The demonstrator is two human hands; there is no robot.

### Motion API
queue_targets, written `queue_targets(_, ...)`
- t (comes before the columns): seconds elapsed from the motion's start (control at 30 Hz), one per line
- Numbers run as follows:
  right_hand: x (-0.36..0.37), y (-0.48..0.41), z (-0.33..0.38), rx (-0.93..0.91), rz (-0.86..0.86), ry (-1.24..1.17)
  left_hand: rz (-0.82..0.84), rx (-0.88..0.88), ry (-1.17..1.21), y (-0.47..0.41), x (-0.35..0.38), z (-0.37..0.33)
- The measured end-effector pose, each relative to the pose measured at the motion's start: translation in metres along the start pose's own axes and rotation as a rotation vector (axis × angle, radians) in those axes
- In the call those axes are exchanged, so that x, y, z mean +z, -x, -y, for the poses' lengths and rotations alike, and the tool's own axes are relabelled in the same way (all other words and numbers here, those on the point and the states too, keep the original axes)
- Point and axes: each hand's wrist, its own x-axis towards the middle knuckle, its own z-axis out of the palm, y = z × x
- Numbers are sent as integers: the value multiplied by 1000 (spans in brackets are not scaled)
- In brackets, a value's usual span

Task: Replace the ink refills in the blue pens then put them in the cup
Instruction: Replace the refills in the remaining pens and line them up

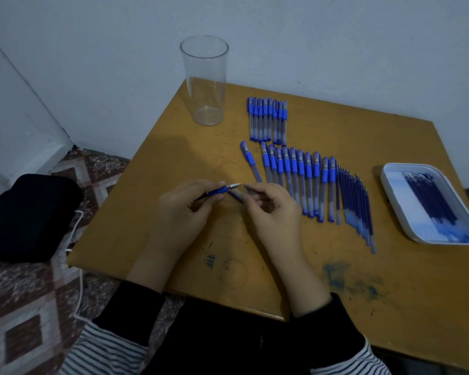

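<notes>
Two bare hands work on one blue pen over a yellow-brown wooden table (173, 158).

The left hand (184, 212) pinches a blue pen front section with a metal tip (220, 190), tip pointing right. The right hand (275, 215) curls its fingers round a slim blue pen piece (237, 196) just beside that tip. A tall clear plastic cup (205, 82) stands upright at the far corner. Rows of capped blue pens (295, 177) lie beyond the hands, with loose dark-blue ink refills (355, 201) beside them and a white rectangular tray (390, 185) of refills further right.
</notes>
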Motion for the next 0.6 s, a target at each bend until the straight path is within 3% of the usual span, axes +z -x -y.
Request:
queue_targets(0.17, -3, -2, 8, 123, 120, -309, 37, 46, 19, 2, 1, 1)
queue_targets(0.6, -2, -2, -2, -40, 140, -80, 128, 117, 35, 3, 1, 2)
